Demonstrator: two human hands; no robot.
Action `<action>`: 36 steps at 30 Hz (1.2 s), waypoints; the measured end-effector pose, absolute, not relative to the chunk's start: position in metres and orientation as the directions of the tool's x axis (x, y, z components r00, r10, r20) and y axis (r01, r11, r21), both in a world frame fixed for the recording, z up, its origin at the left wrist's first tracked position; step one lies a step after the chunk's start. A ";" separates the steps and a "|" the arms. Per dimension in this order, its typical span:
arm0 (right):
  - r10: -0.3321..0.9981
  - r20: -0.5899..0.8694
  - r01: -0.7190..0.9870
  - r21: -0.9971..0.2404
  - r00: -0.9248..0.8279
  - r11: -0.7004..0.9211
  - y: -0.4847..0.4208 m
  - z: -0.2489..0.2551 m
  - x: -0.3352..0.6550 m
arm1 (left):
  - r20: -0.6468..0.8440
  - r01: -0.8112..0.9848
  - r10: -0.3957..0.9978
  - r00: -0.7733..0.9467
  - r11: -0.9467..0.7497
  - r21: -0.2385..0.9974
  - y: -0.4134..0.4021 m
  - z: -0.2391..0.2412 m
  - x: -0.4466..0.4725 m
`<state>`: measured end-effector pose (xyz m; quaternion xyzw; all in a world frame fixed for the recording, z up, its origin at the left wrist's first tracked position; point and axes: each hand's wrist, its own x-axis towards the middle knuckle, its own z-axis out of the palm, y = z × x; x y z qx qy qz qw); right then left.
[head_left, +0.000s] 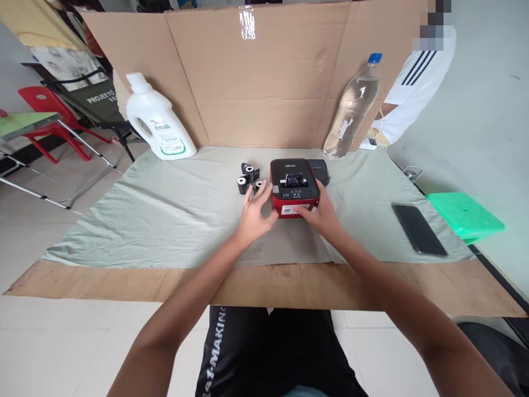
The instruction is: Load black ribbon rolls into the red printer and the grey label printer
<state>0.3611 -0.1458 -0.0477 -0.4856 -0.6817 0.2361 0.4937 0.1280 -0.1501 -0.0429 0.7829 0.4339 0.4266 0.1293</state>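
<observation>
A red and black box-shaped device (295, 193) rests on the grey cloth (177, 220), with a dark shiny strip in an opening in its top. My right hand (325, 212) grips its front right corner, thumb across the front label and fingers along the side. Against its left side is my left hand (257, 216), fingers stretched and spread, thumb close to the front corner. Several small black-wrapped rolls with white cores (248, 173) lie just beyond my left fingertips. A dark grey object (319, 171) sits partly hidden behind the device.
A white detergent jug (161, 127) and a clear bottle with a blue cap (353, 107) lean against the cardboard screen (260, 77). At the right lies a black phone (418, 229), with a green stool (465, 215) beyond the table edge. Another person's white sleeve (425, 77) shows behind the screen.
</observation>
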 end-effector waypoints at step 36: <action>0.916 0.396 0.454 -0.806 -0.064 0.381 -0.185 -0.061 0.355 | 0.646 0.657 0.741 0.182 -0.580 0.481 -0.183 -0.055 0.117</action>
